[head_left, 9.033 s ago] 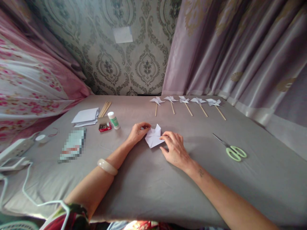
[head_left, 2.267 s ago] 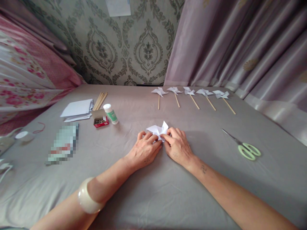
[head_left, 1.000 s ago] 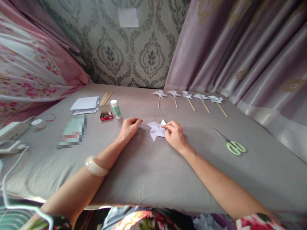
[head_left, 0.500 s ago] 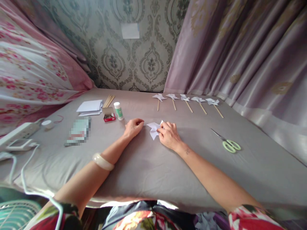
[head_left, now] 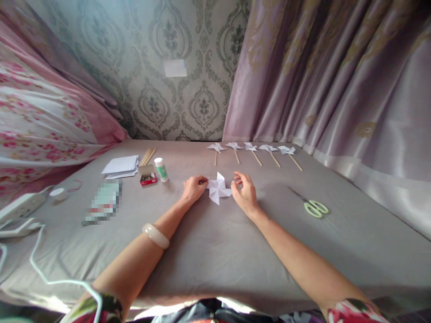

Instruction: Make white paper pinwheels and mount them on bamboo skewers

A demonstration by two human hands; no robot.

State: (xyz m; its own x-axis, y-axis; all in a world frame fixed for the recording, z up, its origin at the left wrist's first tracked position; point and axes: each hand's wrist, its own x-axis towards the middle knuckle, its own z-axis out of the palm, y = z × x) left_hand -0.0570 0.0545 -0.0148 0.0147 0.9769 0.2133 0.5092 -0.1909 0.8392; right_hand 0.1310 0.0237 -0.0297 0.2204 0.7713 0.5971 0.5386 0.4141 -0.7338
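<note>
A folded white paper pinwheel (head_left: 217, 188) lies on the grey cloth-covered table (head_left: 208, 251) between my hands. My left hand (head_left: 193, 188) pinches its left tip with curled fingers. My right hand (head_left: 245, 190) hovers just right of the paper, fingers loosely spread and off it. A pale bangle (head_left: 155, 235) sits on my left forearm.
Several finished paper pinwheels on sticks (head_left: 252, 151) lie in a row at the back. Green-handled scissors (head_left: 311, 206) lie right. At the left are a glue bottle (head_left: 161, 169), a red box of pins (head_left: 147, 175), wooden sticks (head_left: 147, 155), white paper sheets (head_left: 121, 166) and a power strip (head_left: 18, 207).
My right hand has let go of the paper and drawn slightly right. My left hand has moved in and pinched the paper's left tip. The view has tilted upward.
</note>
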